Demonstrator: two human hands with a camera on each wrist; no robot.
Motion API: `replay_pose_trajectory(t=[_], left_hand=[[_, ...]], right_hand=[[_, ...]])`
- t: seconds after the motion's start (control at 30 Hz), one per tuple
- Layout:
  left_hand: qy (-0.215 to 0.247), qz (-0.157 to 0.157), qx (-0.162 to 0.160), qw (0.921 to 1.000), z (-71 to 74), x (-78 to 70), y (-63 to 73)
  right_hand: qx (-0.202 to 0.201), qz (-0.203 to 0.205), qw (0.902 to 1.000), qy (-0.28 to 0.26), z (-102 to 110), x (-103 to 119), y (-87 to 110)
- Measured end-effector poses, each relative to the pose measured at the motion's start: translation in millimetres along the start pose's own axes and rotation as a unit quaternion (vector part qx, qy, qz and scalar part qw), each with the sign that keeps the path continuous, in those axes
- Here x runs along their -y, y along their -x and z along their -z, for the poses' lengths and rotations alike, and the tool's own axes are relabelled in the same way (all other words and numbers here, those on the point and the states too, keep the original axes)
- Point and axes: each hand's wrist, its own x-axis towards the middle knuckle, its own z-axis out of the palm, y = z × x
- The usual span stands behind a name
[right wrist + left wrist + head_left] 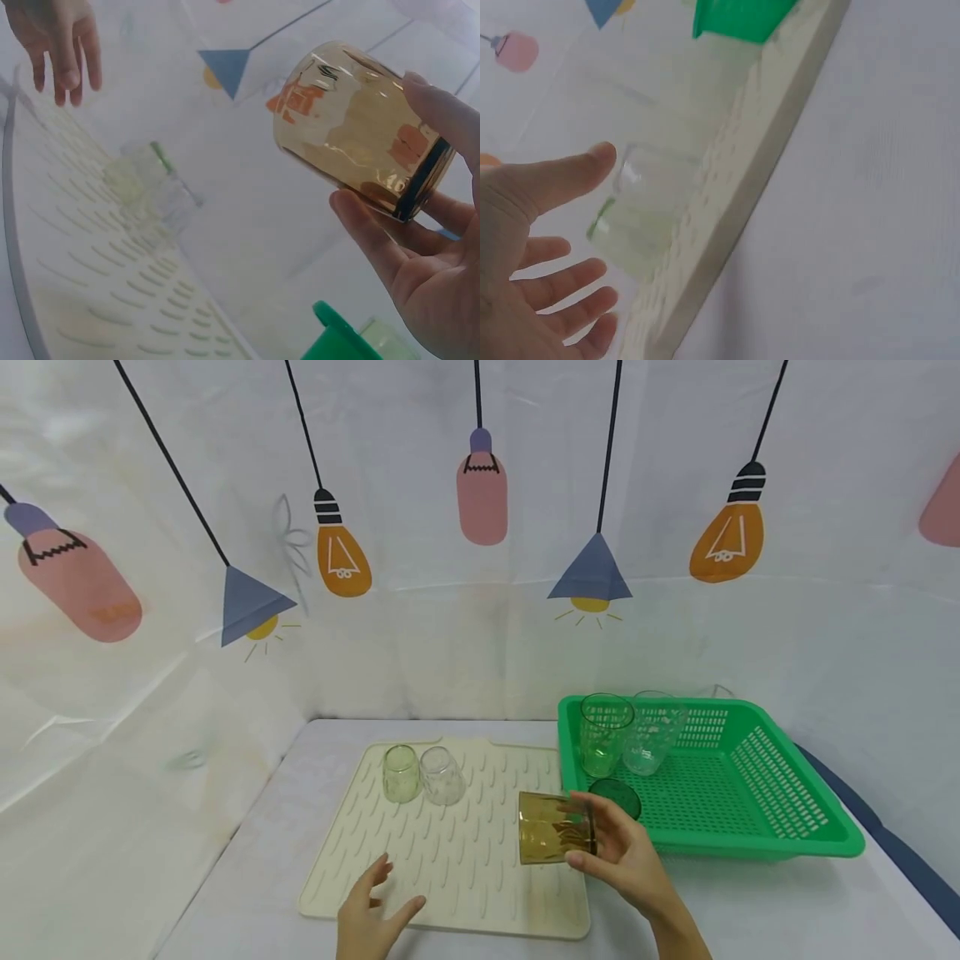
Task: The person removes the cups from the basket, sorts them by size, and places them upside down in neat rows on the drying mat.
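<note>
My right hand [622, 856] grips an amber glass [551, 828] near one end, and the glass lies sideways in the air over the right side of a cream draining mat [450, 877]. In the right wrist view, thumb and fingers pinch the amber glass [352, 127] around its thick dark end. My left hand [371, 910] holds nothing; its fingers are spread and relaxed over the mat's front left edge. Two small glasses stand side by side at the back of the mat: a pale green glass [401, 774] and a clear glass [442, 777].
A green plastic basket [750, 843] stands right of the mat, partly overlapping its corner in view. Inside its left part are a tall light green glass [602, 739], a tall clear glass [651, 735] and a dark green glass [617, 797]. A printed curtain [420, 652] hangs behind.
</note>
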Motion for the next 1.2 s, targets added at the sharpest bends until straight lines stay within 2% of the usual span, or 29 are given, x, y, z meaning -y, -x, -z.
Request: replay_pose_trajectory(t=[0.1,0.17,0.2,0.23,0.3,0.37,0.43,0.53,0.6,0.7,0.87,0.97,1.2], left_hand=[[-0.061,-0.057,-0.048,0.9953,10.3,19.2,-1.0],[-0.093,-0.073,-0.066,0.9908,18.5,28.7,-1.4],[-0.112,-0.070,-0.065,0.9892,23.3,32.0,-1.6],[-0.131,-0.052,-0.057,0.9884,27.8,33.9,-2.1],[-0.171,0.010,-0.027,0.9848,36.6,35.8,-2.6],[-0.210,0.080,0.021,0.9743,43.6,38.5,-4.3],[-0.238,0.140,0.073,0.9584,48.6,42.8,-6.7],[-0.245,0.186,0.128,0.9429,52.0,52.4,-11.0],[-0.238,0.200,0.155,0.9377,52.6,58.9,-12.8],[-0.212,0.211,0.184,0.9362,50.9,66.0,-13.9],[-0.181,0.171,0.178,0.9521,47.2,70.3,-13.4],[-0.167,0.152,0.174,0.9584,46.9,70.0,-14.4],[-0.157,0.147,0.185,0.9587,49.2,70.8,-17.8]], right_hand=[[-0.003,-0.007,1.0000,0.004,-0.9,0.6,0.0],[-0.005,-0.011,0.9999,0.005,-1.4,0.9,0.0],[-0.006,-0.012,0.9999,0.006,-1.6,0.9,0.2],[-0.006,-0.011,0.9999,0.008,-1.5,0.8,0.3],[-0.007,-0.011,0.9999,0.008,-1.4,0.4,0.6],[-0.006,-0.012,0.9999,0.008,-1.3,0.1,1.0],[-0.006,-0.014,0.9999,0.006,-1.3,-0.2,1.1],[-0.007,-0.019,0.9998,0.003,-1.3,-0.5,1.3],[-0.008,-0.022,0.9997,0.002,-1.1,-0.8,1.3],[-0.007,-0.023,0.9997,-0.002,-0.6,-1.4,0.8],[-0.007,-0.024,0.9997,0.002,-0.6,-2.4,-0.1],[-0.010,-0.027,0.9996,0.005,-1.0,-2.7,-0.9],[-0.028,-0.032,0.9987,0.028,-2.6,-2.3,-4.6]])
